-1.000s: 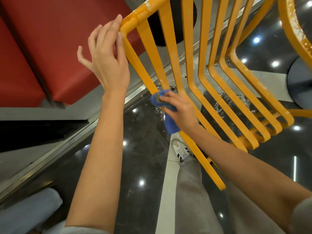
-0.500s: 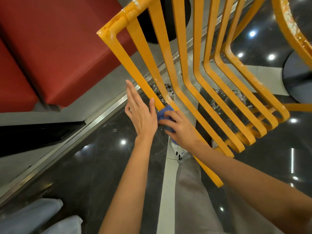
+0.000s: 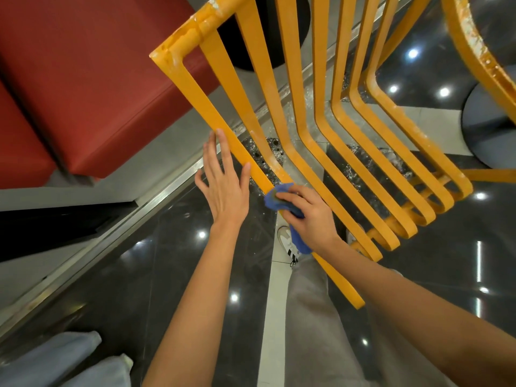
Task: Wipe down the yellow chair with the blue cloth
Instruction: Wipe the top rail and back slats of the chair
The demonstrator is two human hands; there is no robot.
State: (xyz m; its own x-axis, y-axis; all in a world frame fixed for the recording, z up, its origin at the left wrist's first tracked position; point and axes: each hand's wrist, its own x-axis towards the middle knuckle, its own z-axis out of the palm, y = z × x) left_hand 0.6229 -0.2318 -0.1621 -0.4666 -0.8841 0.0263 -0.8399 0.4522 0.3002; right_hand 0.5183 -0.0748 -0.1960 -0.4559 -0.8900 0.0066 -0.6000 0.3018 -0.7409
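Blue cloth (image 3: 275, 197) bunched under right hand (image 3: 308, 212), on chair slat (image 3: 212, 115).

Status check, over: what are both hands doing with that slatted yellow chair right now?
Right hand gripping crumpled blue cloth, pressed on outermost slat. Left hand open, flat beside same slat. Yellow slatted metal chair shows white residue on top rail. Nothing blocking.

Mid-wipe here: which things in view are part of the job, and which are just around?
Part of the job:
yellow chair
blue cloth, held in the right hand
left hand, open against the outer slat

Just around:
red seat
round table bases
white shoe
grey fabric at bottom left
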